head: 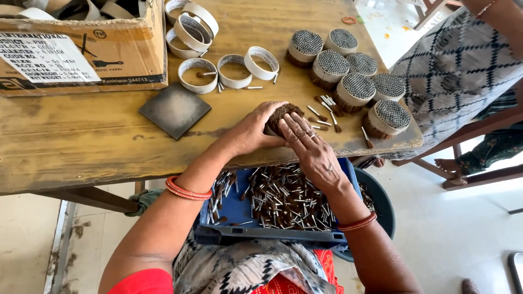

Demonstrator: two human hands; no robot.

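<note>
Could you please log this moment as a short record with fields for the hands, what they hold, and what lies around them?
left hand: cupped around a brown bundle on the wooden table
right hand: fingers pressed on the bundle's near side
lap: blue tray of loose small sticks
finished bundles: seven, ringed, at right
empty rings: beyond the hands
cardboard box: far left
dark square plate: left of the hands

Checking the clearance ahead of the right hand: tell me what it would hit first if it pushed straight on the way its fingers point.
The right hand points up-left, and its fingers already rest on the brown bundle cupped by the left hand, so that bundle comes first.
</note>
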